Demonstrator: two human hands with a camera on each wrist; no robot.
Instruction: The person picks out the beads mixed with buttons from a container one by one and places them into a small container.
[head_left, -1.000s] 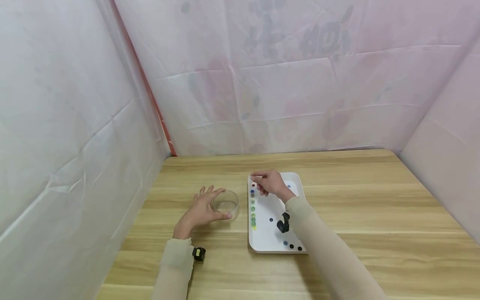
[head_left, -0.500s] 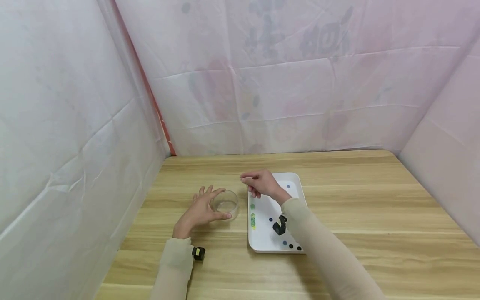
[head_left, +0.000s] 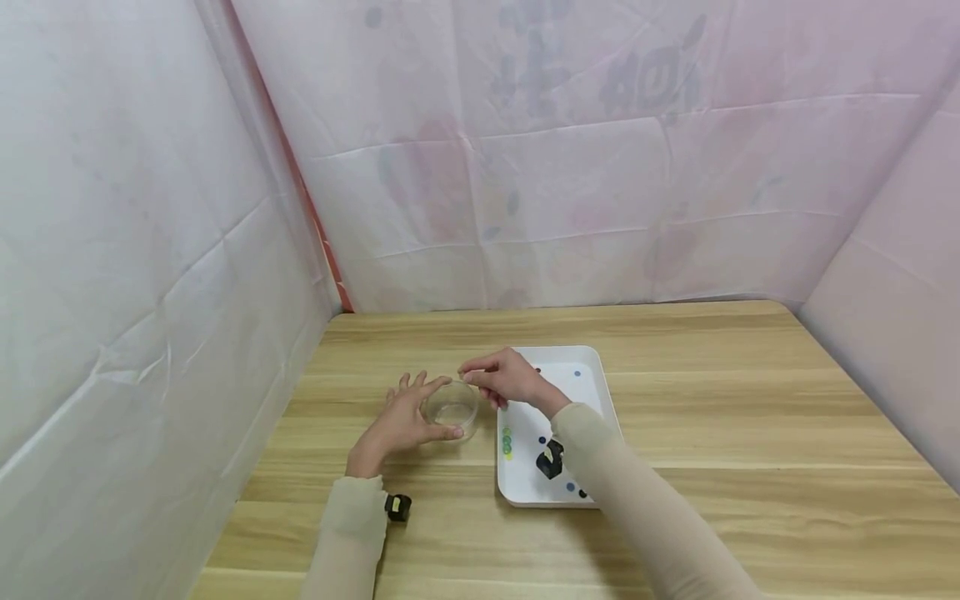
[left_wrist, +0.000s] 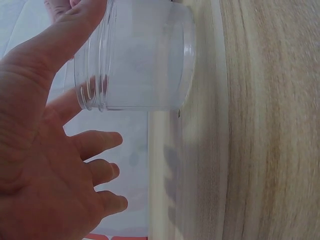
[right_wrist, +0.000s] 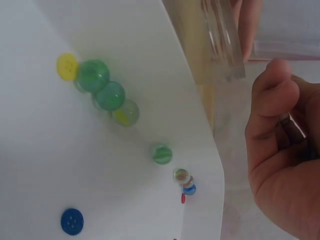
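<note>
A clear glass jar (head_left: 459, 402) stands on the wooden table, left of a white tray (head_left: 592, 367). My left hand (head_left: 438, 410) holds the jar (left_wrist: 145, 55), thumb on its near side and forefinger behind it, the other fingers spread. My right hand (head_left: 467, 375) hovers over the jar's mouth, thumb and fingers pinched on a small glassy thing, seemingly a marble (right_wrist: 289, 121), mostly hidden. Along the tray's left edge lie several green marbles (right_wrist: 102, 86), a yellow button (right_wrist: 66, 66) and, further up, smaller marbles (right_wrist: 182, 176).
Dark and blue buttons (head_left: 572, 487) are scattered in the tray, one blue button (right_wrist: 72, 221) near the right wrist. Pale sheeting walls close off the left, back and right sides. Bare wooden table (head_left: 750, 400) stretches right of the tray.
My right hand has moved left from the top of the tray's marble row to above the jar's mouth, still pinched. The left hand and jar have stayed put.
</note>
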